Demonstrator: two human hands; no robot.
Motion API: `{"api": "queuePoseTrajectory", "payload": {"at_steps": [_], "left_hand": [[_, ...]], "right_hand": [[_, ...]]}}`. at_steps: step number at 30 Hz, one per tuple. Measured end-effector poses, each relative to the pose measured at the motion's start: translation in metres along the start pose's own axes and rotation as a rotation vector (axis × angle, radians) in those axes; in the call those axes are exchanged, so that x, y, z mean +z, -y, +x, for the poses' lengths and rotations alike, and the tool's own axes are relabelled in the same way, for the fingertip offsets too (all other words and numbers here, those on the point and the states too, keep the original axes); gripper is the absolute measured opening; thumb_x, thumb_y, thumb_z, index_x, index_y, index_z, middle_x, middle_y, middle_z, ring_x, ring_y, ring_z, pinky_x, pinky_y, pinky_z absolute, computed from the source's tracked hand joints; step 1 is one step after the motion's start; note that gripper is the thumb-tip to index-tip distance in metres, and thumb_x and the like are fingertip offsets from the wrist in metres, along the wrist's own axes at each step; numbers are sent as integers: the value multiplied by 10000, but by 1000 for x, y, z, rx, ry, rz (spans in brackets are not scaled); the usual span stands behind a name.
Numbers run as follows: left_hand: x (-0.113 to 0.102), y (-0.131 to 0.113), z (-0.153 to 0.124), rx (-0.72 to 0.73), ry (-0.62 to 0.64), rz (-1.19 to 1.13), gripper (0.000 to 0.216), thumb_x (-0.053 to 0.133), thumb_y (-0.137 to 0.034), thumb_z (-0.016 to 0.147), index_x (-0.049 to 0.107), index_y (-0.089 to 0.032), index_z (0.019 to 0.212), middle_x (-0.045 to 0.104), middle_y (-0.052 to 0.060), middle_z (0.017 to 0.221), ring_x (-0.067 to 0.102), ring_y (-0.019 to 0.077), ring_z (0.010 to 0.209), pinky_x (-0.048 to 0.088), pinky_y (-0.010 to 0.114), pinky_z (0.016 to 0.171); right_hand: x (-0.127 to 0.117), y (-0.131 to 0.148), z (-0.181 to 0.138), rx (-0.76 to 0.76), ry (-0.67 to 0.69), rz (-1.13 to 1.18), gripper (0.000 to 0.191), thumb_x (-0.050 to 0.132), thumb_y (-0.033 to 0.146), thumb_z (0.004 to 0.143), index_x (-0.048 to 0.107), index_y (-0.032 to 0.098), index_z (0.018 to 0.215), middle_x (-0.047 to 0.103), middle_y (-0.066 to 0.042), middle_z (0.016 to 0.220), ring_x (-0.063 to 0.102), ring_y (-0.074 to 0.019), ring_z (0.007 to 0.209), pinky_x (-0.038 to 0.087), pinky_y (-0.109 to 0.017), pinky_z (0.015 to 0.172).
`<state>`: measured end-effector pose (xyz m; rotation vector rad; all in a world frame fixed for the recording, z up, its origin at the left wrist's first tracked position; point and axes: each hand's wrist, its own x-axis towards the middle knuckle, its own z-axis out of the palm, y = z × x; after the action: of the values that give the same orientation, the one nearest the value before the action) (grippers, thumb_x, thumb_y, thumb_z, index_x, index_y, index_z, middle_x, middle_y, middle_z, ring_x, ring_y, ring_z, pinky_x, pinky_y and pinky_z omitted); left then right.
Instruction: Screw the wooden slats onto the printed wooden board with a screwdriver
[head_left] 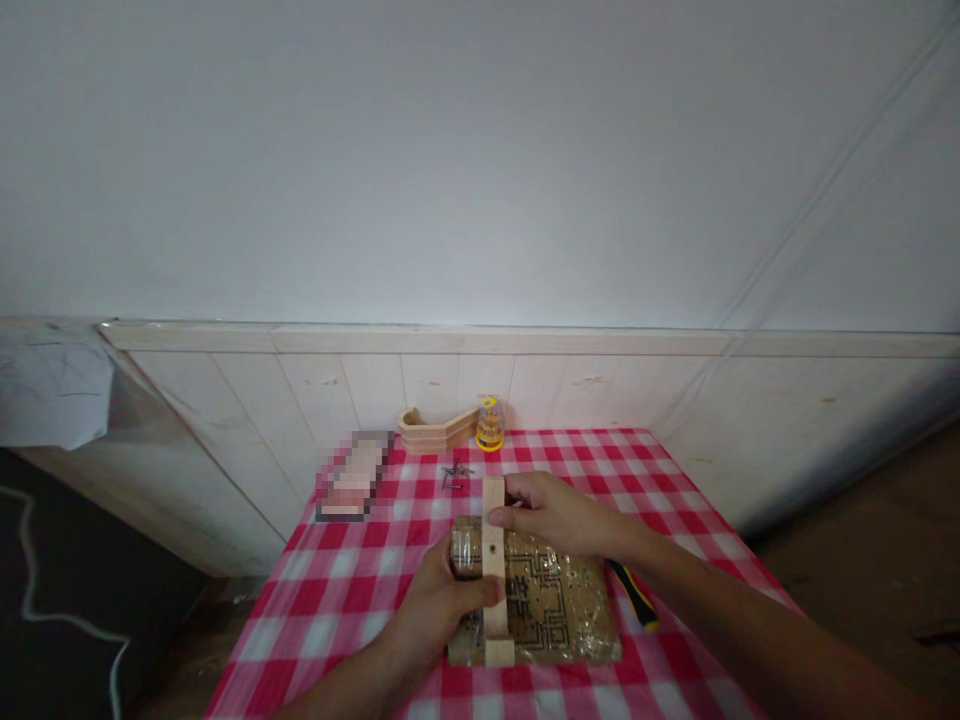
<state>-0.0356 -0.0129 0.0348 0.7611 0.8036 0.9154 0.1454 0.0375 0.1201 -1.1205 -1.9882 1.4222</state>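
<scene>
A pale wooden strip (493,545) with a small hole lies upright across a plastic-wrapped wooden board (555,600) engraved with a dark maze-like pattern. My left hand (439,605) is closed around the strip's lower half and the board's left edge. My right hand (551,512) pinches the strip near its top end, fingers curled. The board rests on a red-and-white checked tablecloth (330,590).
Several dark screws (454,474) lie behind the board. A curved wooden piece (436,430) and a yellow screwdriver-bit holder (490,424) stand at the table's back by the panelled wall. A black-and-yellow tool handle (634,596) pokes out under my right forearm. A blurred-out object (352,476) sits back left.
</scene>
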Motion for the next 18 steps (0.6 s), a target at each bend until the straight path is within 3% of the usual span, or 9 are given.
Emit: {"api": "queuePoseTrajectory", "payload": {"at_steps": [9,18], "left_hand": [[5,-5,-3,-11,14,-18,591,926,-249,532,649,-136,1041,774,113,934,720,252,803,585,375,743],[4,-3,-3,0,20,-47,553,917,-230,535,643,-150,1009,768,92,889,725,255,778,574,356,711]], "right_hand": [[0,-1,-1,-18,24,10,127,622,306,925,636,192,872,682,-19,881,617,-153,784,505,-256,672],[1,-1,-1,23,11,-59,91,658,268,902,656,188,945,734,-57,944,681,-208,876,562,-318,759]]}}
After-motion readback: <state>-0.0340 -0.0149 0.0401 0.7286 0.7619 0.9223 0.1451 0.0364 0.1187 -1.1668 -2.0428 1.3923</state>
